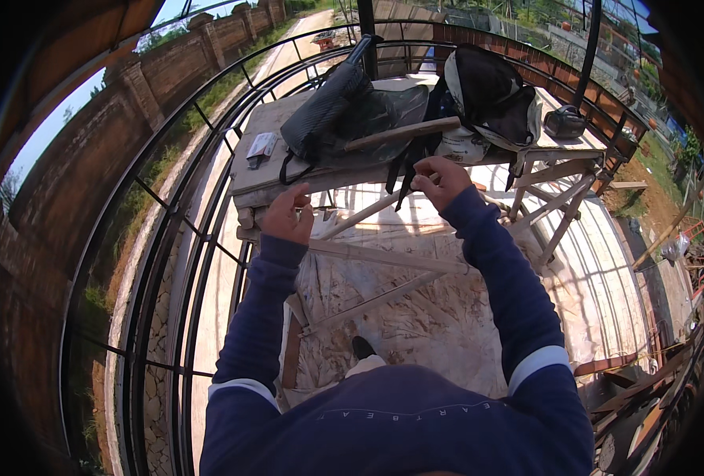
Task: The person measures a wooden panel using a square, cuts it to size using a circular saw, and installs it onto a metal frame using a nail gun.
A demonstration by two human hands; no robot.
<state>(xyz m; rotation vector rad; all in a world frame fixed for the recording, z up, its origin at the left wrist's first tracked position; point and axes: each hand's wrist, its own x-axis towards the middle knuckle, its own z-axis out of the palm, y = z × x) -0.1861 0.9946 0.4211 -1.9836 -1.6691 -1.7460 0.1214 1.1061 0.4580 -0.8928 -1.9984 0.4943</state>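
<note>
Both of my hands are raised in front of the near edge of a wooden table [249,176]. My left hand [288,216] is loosely curled near the table's left corner, with a gap between thumb and fingers and nothing visible in it. My right hand [441,182] has its fingers drawn together in a pinch, beside black straps [404,181] hanging over the edge; anything between the fingertips is too small to make out. On the table lie a dark textured bag [324,107], a black and white backpack [491,91], a wooden stick [403,133] and a small white and red packet [262,145].
A grey rounded object [564,121] sits at the table's right end. Wooden braces [392,258] cross beneath the tabletop, above a stained sheet [415,321] on the floor. A black metal railing [185,214] curves around the left and far side. Scrap timber [629,397] is piled at lower right.
</note>
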